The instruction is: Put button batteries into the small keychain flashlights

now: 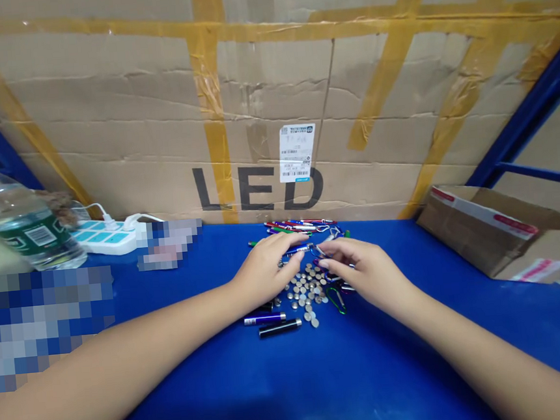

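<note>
Above a pile of button cell batteries [301, 289], my left hand [269, 270] is closed, thumb and fingers around a slim blue keychain flashlight [294, 252]. My right hand [363, 268] is closed too, its fingertips pinching at the small carabiner clip [317, 251] on the flashlight's right end. Part of that clip is hidden by the fingers. A green carabiner [337, 300] lies under my right hand beside the batteries. Nearer to me rest a purple-blue tube [265, 318] and a black tube [280, 328], each with a silver end.
Behind my hands lie several red and coloured flashlights [301, 226]. A large taped cardboard box [156, 136] walls off the back of the blue table [286, 392]. At left stand a water bottle [29, 222] and a power strip [108, 238]; at right, an open cardboard box [487, 228].
</note>
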Available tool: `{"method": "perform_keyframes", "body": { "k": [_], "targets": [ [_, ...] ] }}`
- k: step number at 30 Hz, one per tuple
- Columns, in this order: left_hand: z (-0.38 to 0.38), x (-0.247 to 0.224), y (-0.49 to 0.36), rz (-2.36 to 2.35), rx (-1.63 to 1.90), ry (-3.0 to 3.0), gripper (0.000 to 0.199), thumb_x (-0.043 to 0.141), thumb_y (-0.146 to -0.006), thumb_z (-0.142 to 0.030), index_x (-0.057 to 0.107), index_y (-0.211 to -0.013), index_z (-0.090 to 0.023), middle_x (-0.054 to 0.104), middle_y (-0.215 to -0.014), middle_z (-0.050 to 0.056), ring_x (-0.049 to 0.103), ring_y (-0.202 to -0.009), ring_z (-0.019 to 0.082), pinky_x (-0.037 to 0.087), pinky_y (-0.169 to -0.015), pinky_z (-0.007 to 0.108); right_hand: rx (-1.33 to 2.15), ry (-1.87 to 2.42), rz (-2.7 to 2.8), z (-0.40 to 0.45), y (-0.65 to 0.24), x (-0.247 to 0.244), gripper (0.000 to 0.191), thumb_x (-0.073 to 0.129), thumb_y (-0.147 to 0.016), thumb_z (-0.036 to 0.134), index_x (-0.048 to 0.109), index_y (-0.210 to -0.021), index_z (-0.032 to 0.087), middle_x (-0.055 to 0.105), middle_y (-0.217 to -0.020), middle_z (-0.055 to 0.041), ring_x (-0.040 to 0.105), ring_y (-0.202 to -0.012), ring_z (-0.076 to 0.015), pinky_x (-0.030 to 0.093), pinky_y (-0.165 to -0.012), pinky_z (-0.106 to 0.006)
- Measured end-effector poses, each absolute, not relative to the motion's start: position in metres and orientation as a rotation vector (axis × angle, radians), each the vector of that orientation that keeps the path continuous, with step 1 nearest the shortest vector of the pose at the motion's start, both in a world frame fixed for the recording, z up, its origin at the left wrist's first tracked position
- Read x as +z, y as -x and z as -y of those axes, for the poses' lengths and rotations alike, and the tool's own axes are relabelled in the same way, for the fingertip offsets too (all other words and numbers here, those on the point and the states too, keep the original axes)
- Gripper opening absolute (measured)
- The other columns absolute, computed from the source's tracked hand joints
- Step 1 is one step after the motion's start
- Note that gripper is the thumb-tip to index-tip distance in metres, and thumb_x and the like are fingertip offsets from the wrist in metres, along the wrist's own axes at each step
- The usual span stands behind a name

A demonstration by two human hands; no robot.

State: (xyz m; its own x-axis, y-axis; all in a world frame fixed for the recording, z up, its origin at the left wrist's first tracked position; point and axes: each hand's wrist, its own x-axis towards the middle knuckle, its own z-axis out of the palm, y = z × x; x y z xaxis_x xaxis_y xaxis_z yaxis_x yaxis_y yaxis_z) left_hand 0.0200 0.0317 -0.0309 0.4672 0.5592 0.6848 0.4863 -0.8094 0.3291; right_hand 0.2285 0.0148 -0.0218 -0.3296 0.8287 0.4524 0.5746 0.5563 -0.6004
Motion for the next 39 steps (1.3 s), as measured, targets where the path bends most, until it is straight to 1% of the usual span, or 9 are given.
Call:
{"method": "perform_keyframes", "body": {
  "k": [4,8,12,19,23,26,29,32,39],
  "targets": [
    [-0.03,-0.03,-0.02,-0.908,1.249,-2.622,0.023,0.047,-0.093,-0.022,0.06,-0.111,-0.017,0.067,-0.109,0.007,0.061,-0.104,0.018,0.049,-0.093,0.037,0.214,1.051,2.14,-0.013,-0.231,-0.016,0.011,0.06,-0.083,0.024,0.068,-0.089,0.021,0.07,-0.082,-0.0038,0.063,-0.069,-0.016,0.051,-0.069,-0.03],
    [-0.03,-0.026,-0.019,-0.881,1.242,-2.681,0.025,0.046,-0.094,-0.023,0.061,-0.113,-0.015,0.067,-0.109,0.009,0.06,-0.104,0.018,0.049,-0.093,0.037,0.168,0.974,2.215,-0.013,-0.233,-0.013,0.014,0.056,-0.086,0.026,0.068,-0.089,0.021,0.071,-0.084,-0.0049,0.066,-0.077,-0.0184,0.051,-0.072,-0.032],
    [-0.036,-0.02,-0.015,-0.833,1.09,-2.734,0.026,0.045,-0.095,-0.024,0.062,-0.115,-0.018,0.067,-0.109,0.008,0.061,-0.102,0.018,0.05,-0.091,0.038,0.2,0.964,2.241,-0.014,-0.236,-0.015,0.016,0.054,-0.087,0.028,0.069,-0.088,0.023,0.07,-0.076,-0.0035,0.065,-0.073,-0.0183,0.052,-0.069,-0.032],
    [-0.043,-0.006,-0.01,-0.782,0.761,-2.643,0.026,0.045,-0.096,-0.024,0.062,-0.115,-0.019,0.067,-0.113,0.006,0.061,-0.105,0.016,0.049,-0.094,0.033,1.058,1.096,1.855,-0.008,-0.225,-0.021,0.025,0.064,-0.078,0.037,0.069,-0.094,0.018,0.068,-0.065,-0.0005,0.065,-0.059,-0.0145,0.054,-0.061,-0.029],
    [-0.04,-0.004,-0.013,-0.854,0.719,-2.695,0.027,0.045,-0.096,-0.023,0.063,-0.114,-0.016,0.067,-0.111,0.008,0.062,-0.103,0.017,0.049,-0.093,0.034,1.292,1.087,1.617,-0.008,-0.22,-0.022,0.034,0.073,-0.069,0.041,0.07,-0.092,0.015,0.068,-0.064,-0.0011,0.064,-0.058,-0.0127,0.055,-0.061,-0.029],
    [-0.038,-0.007,-0.015,-0.96,0.743,-2.746,0.026,0.045,-0.095,-0.023,0.064,-0.112,-0.015,0.068,-0.11,0.009,0.062,-0.104,0.02,0.049,-0.093,0.037,1.15,1.146,1.652,-0.015,-0.231,-0.019,0.036,0.072,-0.07,0.042,0.071,-0.095,0.016,0.071,-0.071,-0.0032,0.065,-0.063,-0.0149,0.055,-0.065,-0.032],
    [-0.04,-0.012,-0.015,-1.061,0.776,-2.757,0.027,0.045,-0.095,-0.024,0.063,-0.115,-0.018,0.066,-0.115,0.008,0.061,-0.107,0.021,0.049,-0.095,0.04,0.718,1.241,2.016,-0.025,-0.252,-0.012,0.02,0.067,-0.075,0.035,0.073,-0.089,0.022,0.074,-0.083,-0.0039,0.067,-0.075,-0.0187,0.053,-0.07,-0.034],
    [-0.044,-0.016,-0.012,-1.106,0.775,-2.747,0.028,0.045,-0.095,-0.025,0.062,-0.116,-0.018,0.065,-0.118,0.007,0.06,-0.11,0.021,0.048,-0.097,0.041,0.355,1.211,2.39,-0.033,-0.272,-0.007,0.011,0.065,-0.077,0.028,0.074,-0.082,0.024,0.072,-0.082,-0.0022,0.064,-0.073,-0.018,0.05,-0.068,-0.033],
    [-0.045,-0.016,-0.011,-1.133,0.771,-2.725,0.028,0.047,-0.094,-0.024,0.062,-0.116,-0.017,0.065,-0.118,0.008,0.06,-0.111,0.022,0.048,-0.098,0.041,0.166,1.222,2.615,-0.039,-0.279,-0.011,0.011,0.065,-0.077,0.021,0.074,-0.083,0.022,0.066,-0.078,-0.0037,0.061,-0.068,-0.0163,0.048,-0.064,-0.03]
  ]
}}
